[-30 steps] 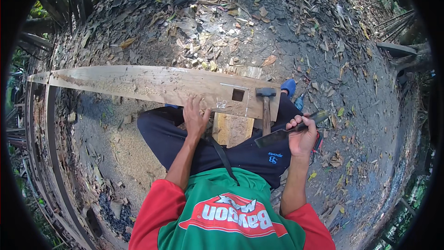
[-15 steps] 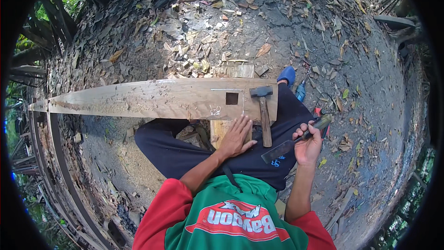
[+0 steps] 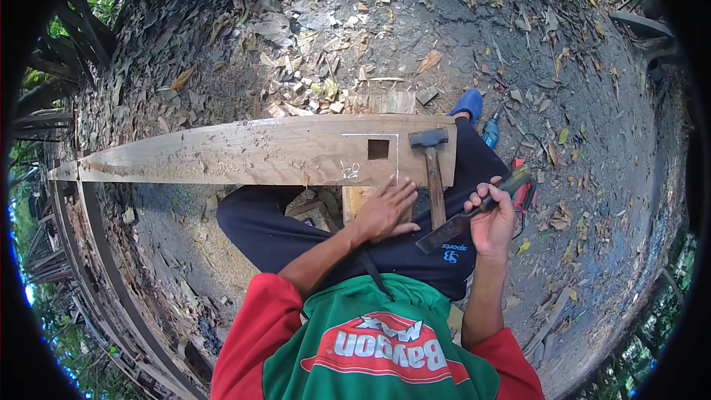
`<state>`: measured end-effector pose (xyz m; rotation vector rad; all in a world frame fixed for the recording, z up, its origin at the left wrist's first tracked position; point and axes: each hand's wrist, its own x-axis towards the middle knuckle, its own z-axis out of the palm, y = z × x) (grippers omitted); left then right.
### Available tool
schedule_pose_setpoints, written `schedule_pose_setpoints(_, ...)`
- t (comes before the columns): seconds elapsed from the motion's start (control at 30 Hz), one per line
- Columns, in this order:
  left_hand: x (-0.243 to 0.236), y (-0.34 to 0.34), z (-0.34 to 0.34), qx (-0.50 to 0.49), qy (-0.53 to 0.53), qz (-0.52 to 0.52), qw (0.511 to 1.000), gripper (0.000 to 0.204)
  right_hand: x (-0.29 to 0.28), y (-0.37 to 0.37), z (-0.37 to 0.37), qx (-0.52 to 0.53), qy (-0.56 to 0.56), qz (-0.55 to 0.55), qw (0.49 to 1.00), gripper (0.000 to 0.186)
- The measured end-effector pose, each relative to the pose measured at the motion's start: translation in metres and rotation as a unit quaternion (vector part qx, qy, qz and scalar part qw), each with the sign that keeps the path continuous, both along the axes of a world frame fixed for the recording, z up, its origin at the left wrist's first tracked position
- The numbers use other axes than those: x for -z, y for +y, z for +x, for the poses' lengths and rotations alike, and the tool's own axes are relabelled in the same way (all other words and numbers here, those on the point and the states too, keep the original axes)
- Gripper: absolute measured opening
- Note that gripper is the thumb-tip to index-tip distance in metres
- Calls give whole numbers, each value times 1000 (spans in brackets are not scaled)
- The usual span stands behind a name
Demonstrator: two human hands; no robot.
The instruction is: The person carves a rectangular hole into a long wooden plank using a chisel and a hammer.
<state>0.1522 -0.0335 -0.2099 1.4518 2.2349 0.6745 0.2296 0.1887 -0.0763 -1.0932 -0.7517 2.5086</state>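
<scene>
A long wooden plank lies across my lap. Its right part carries a square hole framed by pale marked lines. My left hand is open, its fingers apart with the tips at the plank's near edge, over a wooden block. At the plank's right end rests a hammer, its dark head on the wood and its handle toward me. My right hand grips a wide-bladed chisel above my right thigh, blade angled down to the left.
The plank's far left end meets wooden rails. Beyond the right end, a blue power tool and a red tool lie on the ground. Wood chips and dry leaves litter the dirt. Sawdust covers the ground at left.
The view has shifted slightly, so the plank and hammer appear a little higher and farther right. My left hand's fingers have spread and lifted somewhat. The chisel stays in my right hand.
</scene>
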Motion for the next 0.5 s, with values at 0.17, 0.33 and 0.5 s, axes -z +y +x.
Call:
schedule_pose_setpoints(0.17,-47,-24,28,-203,-161,74,963,51,0,-16,-10,-9,-21,9,1000,21)
schedule_pose_setpoints(0.33,-99,-29,5,-250,-282,120,919,59,1,-69,-27,-83,-9,156,984,26)
schedule_pose_setpoints(0.5,-106,-37,-1,-282,-363,158,874,58,-20,-120,-37,-323,55,517,791,45)
